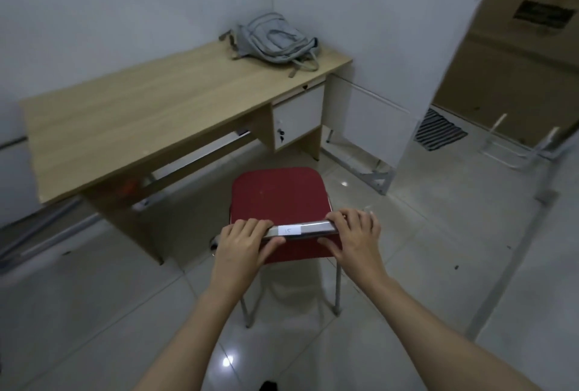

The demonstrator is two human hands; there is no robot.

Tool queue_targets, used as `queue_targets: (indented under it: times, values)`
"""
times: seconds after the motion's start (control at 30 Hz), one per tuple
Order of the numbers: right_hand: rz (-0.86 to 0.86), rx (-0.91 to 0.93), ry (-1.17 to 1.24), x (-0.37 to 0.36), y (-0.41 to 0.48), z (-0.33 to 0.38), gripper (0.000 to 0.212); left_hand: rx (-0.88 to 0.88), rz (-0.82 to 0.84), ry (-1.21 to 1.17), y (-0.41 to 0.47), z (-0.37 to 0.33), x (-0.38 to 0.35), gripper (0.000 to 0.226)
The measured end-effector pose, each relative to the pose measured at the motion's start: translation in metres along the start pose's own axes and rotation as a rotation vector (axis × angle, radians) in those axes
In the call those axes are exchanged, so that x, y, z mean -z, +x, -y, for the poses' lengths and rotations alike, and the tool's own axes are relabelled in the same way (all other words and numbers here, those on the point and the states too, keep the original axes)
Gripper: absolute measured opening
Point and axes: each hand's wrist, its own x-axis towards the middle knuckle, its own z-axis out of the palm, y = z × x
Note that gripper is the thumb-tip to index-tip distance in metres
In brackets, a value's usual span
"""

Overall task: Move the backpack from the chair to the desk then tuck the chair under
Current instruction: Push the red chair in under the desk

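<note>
A grey backpack [275, 41] lies on the far right corner of the light wooden desk [141, 115], against the white walls. A red padded chair [279, 195] with metal legs stands on the tiled floor in front of the desk, its seat outside the desk's opening. My left hand [242, 242] grips the left end of the chair's metal top rail. My right hand [354, 234] grips the rail's right end. A small white label sits on the rail between my hands.
The desk has a white locked cupboard [297, 116] at its right and a keyboard tray [200, 155] under the top. A white partition [372, 127] stands right of the desk. A metal rack [517, 146] and a striped mat [438, 130] lie beyond it.
</note>
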Motion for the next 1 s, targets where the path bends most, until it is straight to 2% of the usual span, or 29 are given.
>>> queue_targets:
  times: [0.23, 0.33, 0.5, 0.63, 0.77, 1.0]
  values:
    - [-0.053, 0.050, 0.049, -0.010, 0.021, 0.002, 0.045, 0.083, 0.018, -0.063, 0.012, 0.005, 0.003, 0.058]
    - [-0.041, 0.083, 0.030, -0.013, 0.035, -0.016, 0.048, 0.099, 0.025, -0.047, 0.026, -0.005, -0.005, 0.056]
    - [-0.029, 0.147, 0.011, -0.012, 0.079, -0.044, 0.043, 0.086, 0.009, -0.002, 0.066, -0.010, -0.016, 0.054]
    - [0.046, 0.118, 0.053, -0.006, 0.116, -0.052, 0.035, 0.076, 0.019, -0.026, 0.096, -0.007, -0.022, 0.055]
    - [0.244, 0.088, 0.146, 0.008, 0.130, -0.053, 0.061, 0.085, 0.024, -0.023, 0.108, -0.007, -0.025, 0.060]
    - [0.411, -0.011, 0.195, 0.024, 0.111, -0.056, 0.062, 0.046, 0.117, 0.016, 0.092, -0.022, -0.024, 0.064]
